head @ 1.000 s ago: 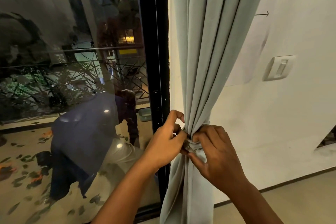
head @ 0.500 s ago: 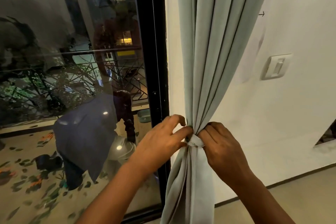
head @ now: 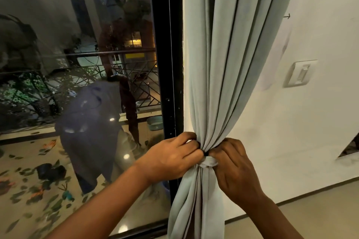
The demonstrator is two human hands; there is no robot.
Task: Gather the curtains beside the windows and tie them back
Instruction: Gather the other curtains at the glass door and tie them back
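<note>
A: What did the two hands do?

B: The left hand (head: pixel 171 159) was curled up tight on the left side of the long pale grey-green cloth curtain (head: pixel 229 68). Its fingers were bent in and pinched the folds right where the curtain got thin.

A: And the other one?

B: The right hand (head: pixel 235 169) was on the right side of the same spot. Its fingers were bent too, and they held the small pale cloth tie band (head: pixel 208 161) that went around the curtain.

A: Were the hands close?

B: Yes, they almost met, with the squeezed part of the curtain between them. A tiny dark thing sat between the fingertips, but I could not tell what it was.

A: Where was the curtain?

B: It hung just to the right of the black window frame (head: pixel 167 54), in front of the white wall (head: pixel 320 132). It was wide at the top, pulled into a bunch at the tie, and loose again below it, down past the bottom of the picture.

A: What else was there?

B: A white square wall switch (head: pixel 300 72) was on the wall, well to the right of the curtain. The big dark glass pane (head: pixel 68 44) was on the left, and it showed a dim mirror picture of a person bending over
</note>
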